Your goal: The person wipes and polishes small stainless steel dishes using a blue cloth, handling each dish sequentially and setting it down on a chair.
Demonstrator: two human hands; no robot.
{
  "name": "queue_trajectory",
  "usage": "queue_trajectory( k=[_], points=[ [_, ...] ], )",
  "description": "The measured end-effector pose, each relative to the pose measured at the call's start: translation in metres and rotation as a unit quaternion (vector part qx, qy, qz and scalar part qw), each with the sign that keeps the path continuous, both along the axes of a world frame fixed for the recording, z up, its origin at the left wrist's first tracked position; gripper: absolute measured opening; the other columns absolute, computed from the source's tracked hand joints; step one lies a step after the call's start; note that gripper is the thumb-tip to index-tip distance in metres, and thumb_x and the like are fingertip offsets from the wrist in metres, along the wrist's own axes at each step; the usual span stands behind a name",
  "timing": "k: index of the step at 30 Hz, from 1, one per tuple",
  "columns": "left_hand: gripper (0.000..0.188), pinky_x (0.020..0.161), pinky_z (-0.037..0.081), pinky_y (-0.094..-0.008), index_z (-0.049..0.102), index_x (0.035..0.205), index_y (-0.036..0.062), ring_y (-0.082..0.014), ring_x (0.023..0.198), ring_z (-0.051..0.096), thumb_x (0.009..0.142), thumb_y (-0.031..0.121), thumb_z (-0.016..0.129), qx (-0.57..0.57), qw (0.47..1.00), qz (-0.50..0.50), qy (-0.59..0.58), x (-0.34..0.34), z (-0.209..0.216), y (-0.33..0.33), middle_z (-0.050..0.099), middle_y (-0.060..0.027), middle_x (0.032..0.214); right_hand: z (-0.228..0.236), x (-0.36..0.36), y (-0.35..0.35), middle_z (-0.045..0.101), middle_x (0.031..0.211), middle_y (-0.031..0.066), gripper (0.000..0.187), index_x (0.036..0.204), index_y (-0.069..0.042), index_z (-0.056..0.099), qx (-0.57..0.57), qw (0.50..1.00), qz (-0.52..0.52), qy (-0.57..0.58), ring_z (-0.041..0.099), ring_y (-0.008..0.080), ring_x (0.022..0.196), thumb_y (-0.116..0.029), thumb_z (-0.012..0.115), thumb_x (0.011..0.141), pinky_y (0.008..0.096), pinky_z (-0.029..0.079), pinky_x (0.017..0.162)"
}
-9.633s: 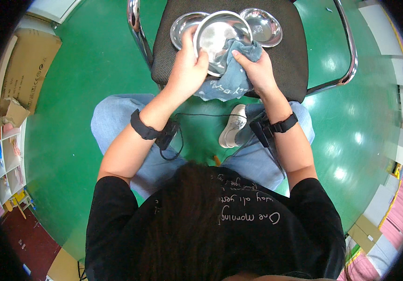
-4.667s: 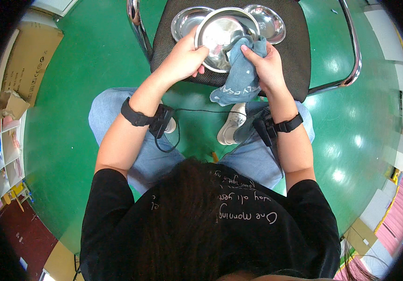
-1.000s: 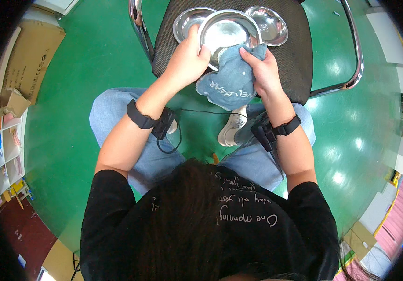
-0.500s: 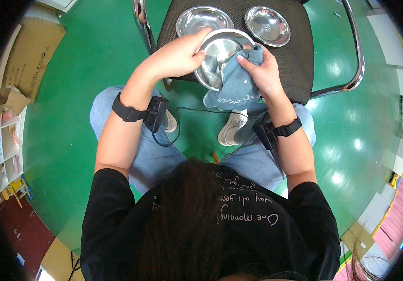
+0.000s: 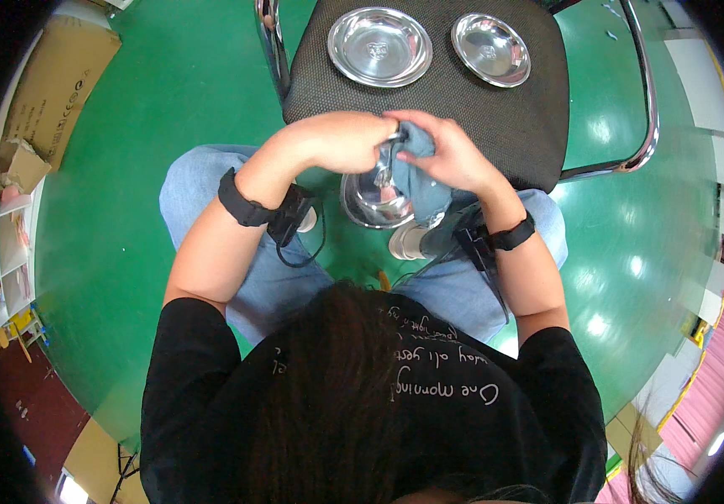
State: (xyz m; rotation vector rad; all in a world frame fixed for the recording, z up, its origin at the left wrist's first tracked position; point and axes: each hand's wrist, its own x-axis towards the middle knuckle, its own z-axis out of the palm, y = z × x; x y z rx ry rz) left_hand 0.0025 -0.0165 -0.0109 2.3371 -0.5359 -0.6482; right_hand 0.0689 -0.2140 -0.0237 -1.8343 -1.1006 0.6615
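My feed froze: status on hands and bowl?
Left hand holding metal bowl, tilted. Right hand holding blue cloth against it. Two dishes on chair, apparently not blocking.

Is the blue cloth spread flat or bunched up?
Bunched up: the blue cloth hangs in creases from the right hand, against the metal bowl.

three metal bowls (image 5: pixel 370 203), one blue cloth (image 5: pixel 426 190), one chair (image 5: pixel 505 118), two black wrist straps (image 5: pixel 241 202)

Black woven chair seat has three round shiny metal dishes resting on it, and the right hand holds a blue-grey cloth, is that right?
Not quite: the head view shows two round shiny metal dishes on the black woven chair seat, not three. The right hand does hold the blue-grey cloth.
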Motion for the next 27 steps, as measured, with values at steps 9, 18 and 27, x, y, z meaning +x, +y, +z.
queue_trajectory(
  k=[9,18,27],
  points=[
    [0.033,0.069,0.045,-0.0319,0.048,0.123,0.0019,-0.0188,0.073,0.055,0.092,0.014,0.050,-0.152,0.957,0.230,-0.092,0.009,0.008,0.007,0.058,-0.0136,0.085,0.024,0.025,-0.008,0.066,0.099,0.0033,0.041,0.116,-0.004,0.061,0.129,0.933,-0.213,0.262,0.061,0.0101,0.087,-0.010,0.075,0.078,0.0268,0.050,0.082],
    [0.031,0.082,0.046,-0.0301,0.047,0.122,0.0044,-0.0195,0.095,0.061,0.093,0.014,0.051,-0.198,0.903,0.355,-0.137,0.008,0.008,-0.006,0.063,-0.0151,0.101,0.016,0.025,-0.019,0.065,0.101,0.0112,0.034,0.112,-0.001,0.058,0.207,0.789,-0.237,0.529,0.065,0.0204,0.089,-0.024,0.065,0.087,0.0342,0.055,0.079],
    [0.029,0.069,0.045,-0.0275,0.047,0.121,0.0043,-0.0139,0.073,0.055,0.093,0.010,0.050,-0.188,0.907,0.347,-0.148,0.005,0.010,-0.004,0.063,-0.0101,0.086,0.012,0.026,-0.030,0.067,0.097,0.0167,0.033,0.110,0.004,0.059,0.159,0.759,-0.122,0.620,0.068,0.0271,0.083,-0.012,0.064,0.081,0.0392,0.057,0.076]
  ],
)
